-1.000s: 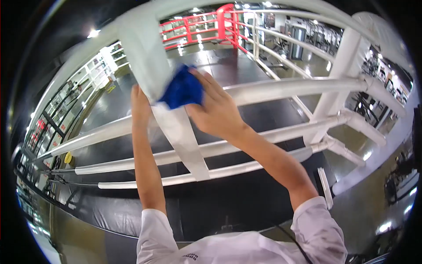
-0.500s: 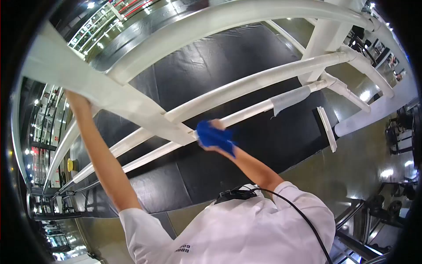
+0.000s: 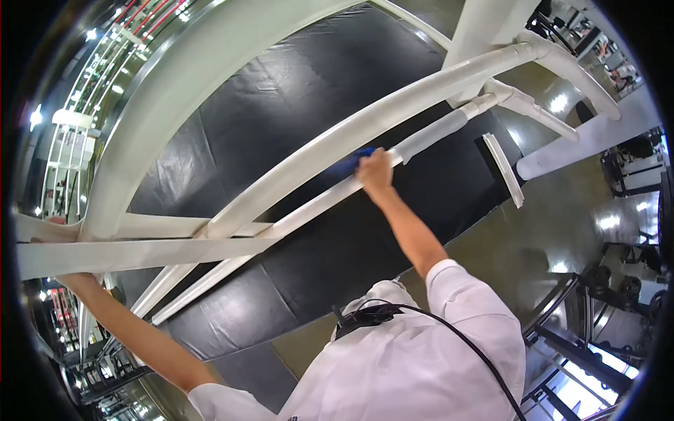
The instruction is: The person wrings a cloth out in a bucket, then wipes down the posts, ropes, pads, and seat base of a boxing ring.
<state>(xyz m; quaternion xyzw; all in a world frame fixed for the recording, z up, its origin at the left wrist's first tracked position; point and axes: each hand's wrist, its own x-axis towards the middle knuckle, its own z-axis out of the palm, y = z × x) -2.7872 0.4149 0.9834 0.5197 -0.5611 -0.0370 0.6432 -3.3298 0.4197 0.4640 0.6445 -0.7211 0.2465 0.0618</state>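
My right hand [image 3: 375, 170] is closed on a blue cloth [image 3: 345, 165], partly blurred, at the lower white pipe [image 3: 316, 205]. Just beyond it, a loose-edged whitish wrap [image 3: 432, 135] covers part of the same pipe. Far to the left, my left hand [image 3: 74, 279] grips a broad white strip [image 3: 147, 256], which hides most of the hand. Pulled taut, the strip runs from that hand to the lower pipe. Another white pipe [image 3: 337, 144] curves above the lower one.
A thick white curved tube [image 3: 133, 140] rises at upper left. Black mats [image 3: 316, 77] lie beneath the pipes. A narrow white piece [image 3: 503, 170] rests at the mat's right edge, near a large white cylinder [image 3: 583, 137]. A black cable runs over my shirt.
My right hand has moved up and right along the lower pipe with the blue cloth. My left hand has moved down and left, swinging the strip nearly level. The camera view has shifted.
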